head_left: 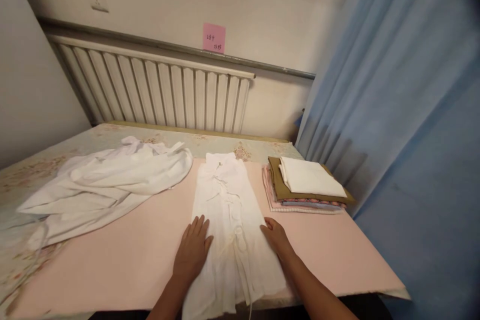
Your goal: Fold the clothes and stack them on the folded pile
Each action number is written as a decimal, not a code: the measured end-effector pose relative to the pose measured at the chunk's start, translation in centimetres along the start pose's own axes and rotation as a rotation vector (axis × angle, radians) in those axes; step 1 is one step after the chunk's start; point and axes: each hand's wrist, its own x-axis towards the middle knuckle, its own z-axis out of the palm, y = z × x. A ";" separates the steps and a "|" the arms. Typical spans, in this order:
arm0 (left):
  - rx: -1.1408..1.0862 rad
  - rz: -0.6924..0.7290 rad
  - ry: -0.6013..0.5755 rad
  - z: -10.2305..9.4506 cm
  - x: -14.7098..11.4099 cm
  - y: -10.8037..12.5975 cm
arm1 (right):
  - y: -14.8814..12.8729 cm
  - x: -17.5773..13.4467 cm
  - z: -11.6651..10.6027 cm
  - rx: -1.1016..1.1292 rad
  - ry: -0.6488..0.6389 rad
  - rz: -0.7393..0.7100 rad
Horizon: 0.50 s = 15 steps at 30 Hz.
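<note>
A white garment lies in a long narrow strip, one end toward the wall and the other at the table's near edge. Thin cords and wrinkles run down its middle; whether it is a blouse or a dress I cannot tell. My left hand rests flat on its left edge, fingers stretched out. At the opposite edge my right hand has its fingers curled and pinched on the cloth, with the fingertips partly hidden.
On the left lies a crumpled white cloth. A stack of folded clothes, topped by a white piece, sits at right. Beneath is a pink board on a floral tablecloth. A blue curtain hangs at right; a radiator stands behind.
</note>
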 end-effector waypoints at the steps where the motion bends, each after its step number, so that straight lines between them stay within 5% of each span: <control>1: 0.010 -0.001 -0.010 -0.1 -0.4 0.1 | 0.1 -0.5 -0.1 0.019 -0.014 0.002; 15: 0.093 -0.021 -0.069 -2.1 -5.0 2.2 | 0.9 -5.2 -1.3 0.083 -0.051 -0.034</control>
